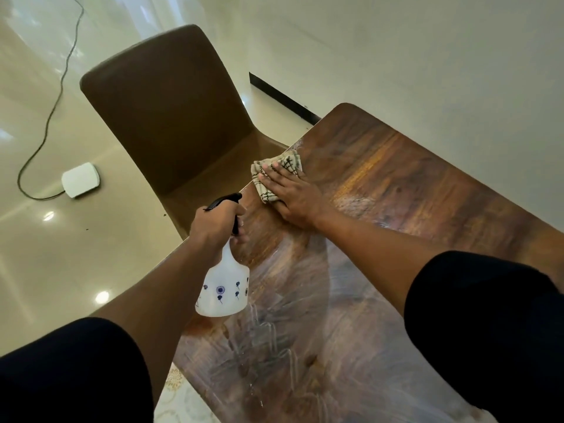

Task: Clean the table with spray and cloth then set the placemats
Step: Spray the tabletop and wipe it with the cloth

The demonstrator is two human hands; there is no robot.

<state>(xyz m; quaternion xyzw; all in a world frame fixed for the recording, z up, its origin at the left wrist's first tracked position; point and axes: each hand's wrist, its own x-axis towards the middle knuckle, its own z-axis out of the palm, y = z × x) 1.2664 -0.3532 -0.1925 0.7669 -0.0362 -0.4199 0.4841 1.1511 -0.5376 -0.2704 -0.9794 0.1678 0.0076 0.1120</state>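
- Head view: the left hand (213,224) is wrapped round the neck of the white spray bottle (224,288), held above the table's (412,190) near-left edge; its long axis tilts, black nozzle aimed toward the far corner
- The right hand (293,196) lies flat, fingers spread, pressing the checked cloth (274,172) onto the table's left edge beside the brown chair (171,117)
- Wet streaks cover the near tabletop

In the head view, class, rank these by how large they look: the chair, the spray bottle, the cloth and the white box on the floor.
1. chair
2. spray bottle, though its nearness to the camera enlarges it
3. cloth and white box look alike; the right hand hides part of the cloth, so no ranking.
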